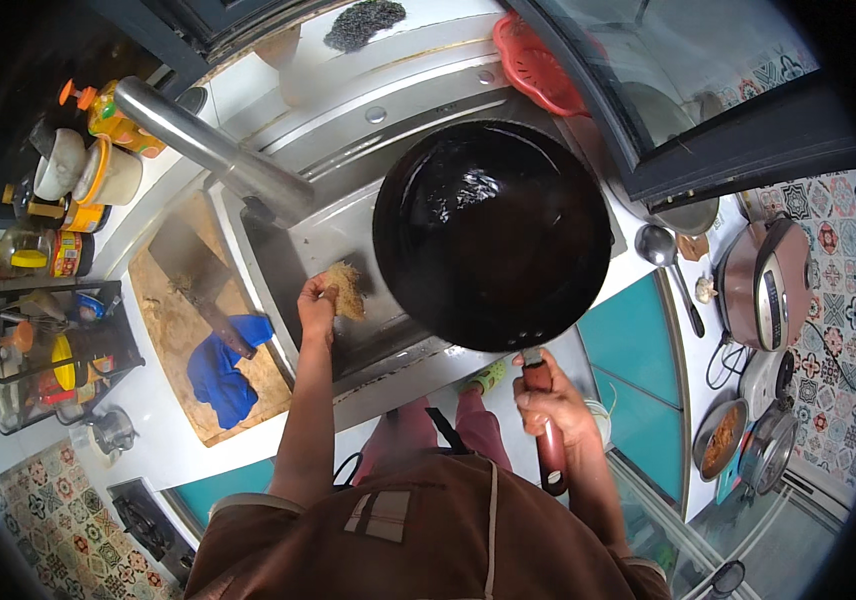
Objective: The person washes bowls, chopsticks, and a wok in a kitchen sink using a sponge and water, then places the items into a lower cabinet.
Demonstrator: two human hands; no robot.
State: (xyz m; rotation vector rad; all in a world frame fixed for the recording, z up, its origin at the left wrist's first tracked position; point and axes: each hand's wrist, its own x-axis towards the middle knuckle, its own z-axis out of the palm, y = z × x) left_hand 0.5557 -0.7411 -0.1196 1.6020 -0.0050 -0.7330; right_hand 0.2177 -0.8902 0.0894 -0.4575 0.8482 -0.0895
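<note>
My right hand (548, 401) grips the reddish-brown handle of a dark wok (491, 236). The wok is over the right part of a stainless steel sink (338, 232), and its inside looks wet and shiny. In my left hand (317, 304) is a tan fibrous scrubber (345, 291), pinched by the fingers above the sink's left part, apart from the wok. A thick metal faucet (218, 150) reaches over the sink from the back left.
Left of the sink, a wooden cutting board (165, 300) bears a cleaver (195, 262) and a blue cloth (229, 371). A red plastic basket (536, 67) is behind the wok. A dark-framed window (743, 142) juts in at right, near a ladle (657, 247) and a rice cooker (762, 289).
</note>
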